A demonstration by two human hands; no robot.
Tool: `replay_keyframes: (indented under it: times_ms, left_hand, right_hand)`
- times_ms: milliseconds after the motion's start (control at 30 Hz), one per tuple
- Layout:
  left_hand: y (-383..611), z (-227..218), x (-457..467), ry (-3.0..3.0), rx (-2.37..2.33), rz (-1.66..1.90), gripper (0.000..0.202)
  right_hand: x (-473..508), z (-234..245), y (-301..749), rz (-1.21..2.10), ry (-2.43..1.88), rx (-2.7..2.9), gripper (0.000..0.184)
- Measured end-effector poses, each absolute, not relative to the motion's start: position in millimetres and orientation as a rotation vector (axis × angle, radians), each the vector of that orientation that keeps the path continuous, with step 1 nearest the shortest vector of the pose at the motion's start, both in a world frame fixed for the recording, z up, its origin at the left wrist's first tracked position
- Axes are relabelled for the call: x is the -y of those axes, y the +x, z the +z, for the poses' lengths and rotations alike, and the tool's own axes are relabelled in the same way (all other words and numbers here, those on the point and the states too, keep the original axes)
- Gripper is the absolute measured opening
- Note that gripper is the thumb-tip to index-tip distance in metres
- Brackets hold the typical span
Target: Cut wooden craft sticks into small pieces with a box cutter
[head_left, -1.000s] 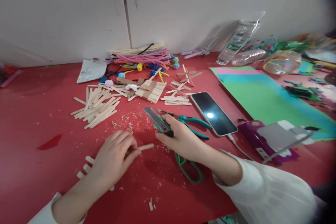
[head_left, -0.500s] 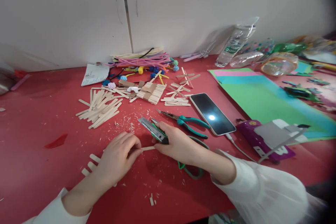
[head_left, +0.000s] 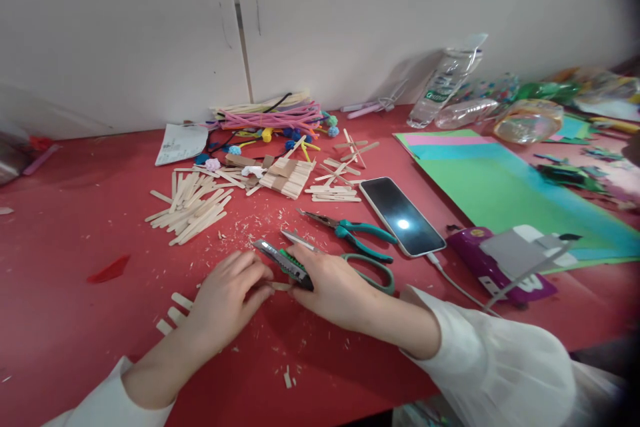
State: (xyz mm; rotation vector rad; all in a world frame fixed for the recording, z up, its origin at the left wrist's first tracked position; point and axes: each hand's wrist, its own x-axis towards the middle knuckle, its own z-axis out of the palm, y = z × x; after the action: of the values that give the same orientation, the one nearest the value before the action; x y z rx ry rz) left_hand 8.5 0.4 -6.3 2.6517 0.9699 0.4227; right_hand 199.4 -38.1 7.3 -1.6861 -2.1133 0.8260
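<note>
Right hand (head_left: 333, 288) has slid over toward the left hand (head_left: 230, 293) vs half a sec ago, so the box cutter (head_left: 296, 271) now sits w/ its blade tip just beside the left fingers. Can't tell if it's touching them tbh. Scissors (head_left: 391, 278) shifted too: the handle loop's farther up the table (head_left: 240, 380) now, next to the pliers (head_left: 346, 229).

Grip rn: right hand's wrapped around the cutter's body, left is pinching a wooden stick (head_left: 281, 286) btwn thumb & fingers. Only a short bit of stick shows, in the gap btwn both hands, low over the red tabletop. Right thumb's at its other end, but can't tell if that's actually gripping it.

Other stuff: more sticks (head_left: 177, 315) poke out by the left forearm, wood shavings (head_left: 250, 230) are scattered in front of the hands, & there's a loose stick pile (head_left: 193, 207) past those, up & left. Slatted stick panel (head_left: 287, 177) w/ brown strips is just right of the pile. Phone (head_left: 403, 216) lies right of the pliers w/ a cable plugged in, near a purple power block (head_left: 473, 247).
</note>
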Motion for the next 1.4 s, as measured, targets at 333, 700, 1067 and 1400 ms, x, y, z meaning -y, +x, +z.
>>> replay_keyframes:
  times_ms: [333, 700, 1067, 1400]
  left_hand:
    - [14, -6, 3, 2.839, -0.966, 0.449, 0.017]
    - [16, 6, 2, 2.753, -1.017, 0.486, 0.025]
    - [6, -1, -3, 2.708, -1.004, 0.435, 0.013]
    - [2, 6, 9, 2.69, -0.801, 0.919, 0.013]
  right_hand:
    - [37, 7, 198, 0.832, -1.692, 2.122, 0.046]
    - [38, 7, 199, 0.846, -1.7, 2.098, 0.045]
    - [41, 4, 200, 0.839, -1.667, 1.998, 0.031]
    - [31, 5, 201, 1.407, -1.265, 1.165, 0.025]
